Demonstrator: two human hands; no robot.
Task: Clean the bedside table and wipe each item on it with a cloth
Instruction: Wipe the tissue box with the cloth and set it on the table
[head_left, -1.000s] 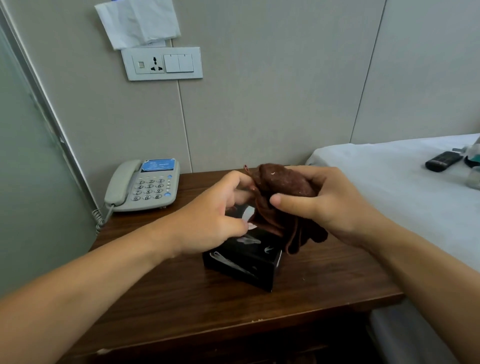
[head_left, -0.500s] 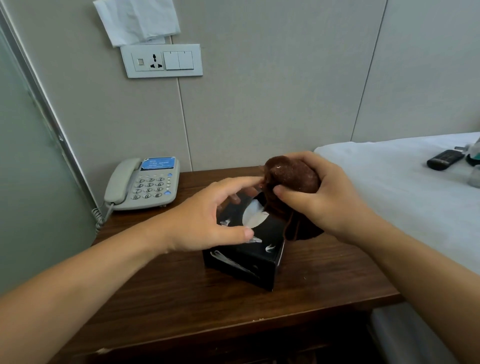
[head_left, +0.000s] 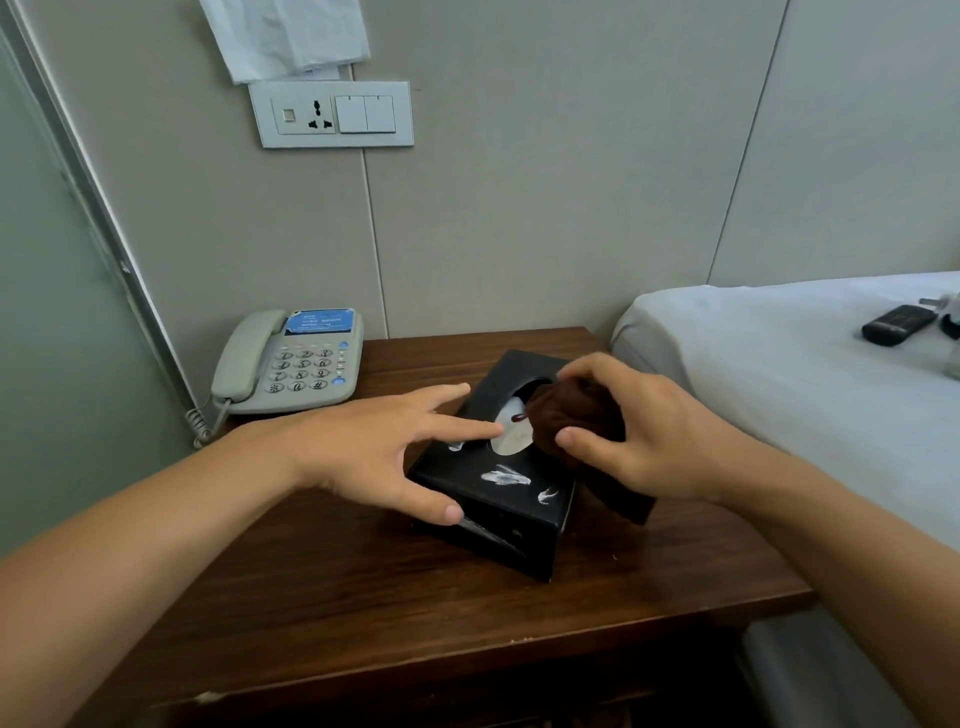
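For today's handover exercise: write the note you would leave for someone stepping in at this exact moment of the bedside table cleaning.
Left hand: open, fingers spread, steadying the black tissue box from its left side.
Right hand: grips the bunched brown cloth, pressed on the box top by the opening.
The box sits mid-table on the bedside table; the telephone stands at the back left corner.
Done: cannot tell what has been wiped already; the box is under way.
Left: finish the box, wipe the telephone and the tabletop.
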